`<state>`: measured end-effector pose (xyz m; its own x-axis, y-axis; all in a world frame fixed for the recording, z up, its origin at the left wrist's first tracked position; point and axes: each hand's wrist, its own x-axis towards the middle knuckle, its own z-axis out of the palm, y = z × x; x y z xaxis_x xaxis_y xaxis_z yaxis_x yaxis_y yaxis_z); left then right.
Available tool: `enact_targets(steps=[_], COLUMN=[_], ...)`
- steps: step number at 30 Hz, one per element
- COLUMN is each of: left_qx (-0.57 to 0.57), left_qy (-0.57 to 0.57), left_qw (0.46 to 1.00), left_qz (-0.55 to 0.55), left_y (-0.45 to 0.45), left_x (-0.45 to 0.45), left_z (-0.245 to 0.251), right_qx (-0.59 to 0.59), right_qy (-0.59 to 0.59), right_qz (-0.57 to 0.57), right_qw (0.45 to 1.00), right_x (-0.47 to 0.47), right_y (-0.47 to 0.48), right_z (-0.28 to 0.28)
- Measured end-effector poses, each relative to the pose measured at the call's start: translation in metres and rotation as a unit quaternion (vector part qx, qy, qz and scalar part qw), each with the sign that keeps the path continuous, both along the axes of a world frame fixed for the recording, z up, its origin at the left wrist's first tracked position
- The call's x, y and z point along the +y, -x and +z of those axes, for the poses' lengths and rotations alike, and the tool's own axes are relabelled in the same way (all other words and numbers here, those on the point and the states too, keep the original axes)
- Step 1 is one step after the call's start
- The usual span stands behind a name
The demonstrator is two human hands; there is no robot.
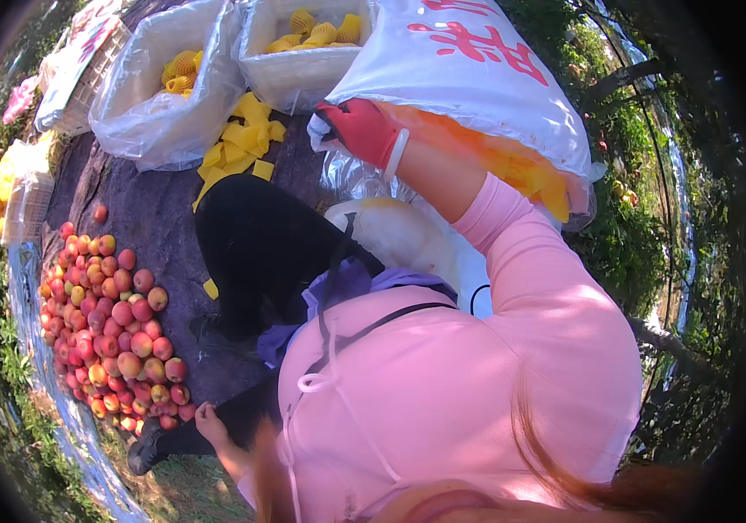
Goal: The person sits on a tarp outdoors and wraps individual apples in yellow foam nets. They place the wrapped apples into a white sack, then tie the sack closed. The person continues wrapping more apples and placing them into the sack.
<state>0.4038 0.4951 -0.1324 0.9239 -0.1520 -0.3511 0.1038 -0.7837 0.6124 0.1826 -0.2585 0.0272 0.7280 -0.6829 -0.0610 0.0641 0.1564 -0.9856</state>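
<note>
My right hand, in a red glove with dark fingertips, grips the bunched edge of a large white woven sack in front of me. The sack bears red writing. Orange and yellow foam pieces show along its opening. At the lower left, my bare left hand rests by my black-trousered leg, fingers curled, close to the edge of a heap of red apples. Whether it holds anything is hidden.
Two crates lined with clear plastic, the left crate and the right crate, hold fruit in yellow foam nets. Yellow foam sheets lie on the dark ground cloth. Another basket stands far left. Branches edge the right side.
</note>
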Motion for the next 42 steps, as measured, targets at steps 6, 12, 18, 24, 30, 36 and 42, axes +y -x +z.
enact_targets(steps=[6,12,18,24,30,36,42], left_qx=[-0.081,-0.119,-0.111,-0.117,-0.127,-0.141,-0.138], left_qy=[-0.020,-0.083,-0.085,-0.070,-0.061,-0.056,-0.131], left_qw=[0.994,0.988,0.990,0.991,0.990,0.988,0.982], left_qz=[-0.063,-0.050,-0.028,-0.014,0.024,0.027,0.010], left_y=[0.017,0.046,0.053,0.055,0.073,0.080,0.065], left_x=[0.002,-0.010,-0.016,-0.008,0.007,0.010,-0.011], left_z=[0.011,0.022,0.028,0.025,0.015,0.015,0.019], right_qx=[-0.102,0.192,0.401,0.276,0.511,0.749,0.517], right_qy=[-0.243,0.162,0.594,0.127,0.108,0.152,0.318], right_qz=[0.064,-0.086,-0.040,-0.060,-0.031,0.201,0.293], right_qw=[0.963,0.964,0.697,0.951,0.852,0.613,0.739], right_x=[-0.031,-0.181,-0.268,-0.200,-0.096,-0.014,0.023], right_y=[-0.002,0.116,0.207,0.127,0.070,0.023,-0.045], right_z=[-0.045,0.066,0.168,0.146,0.017,0.062,0.102])
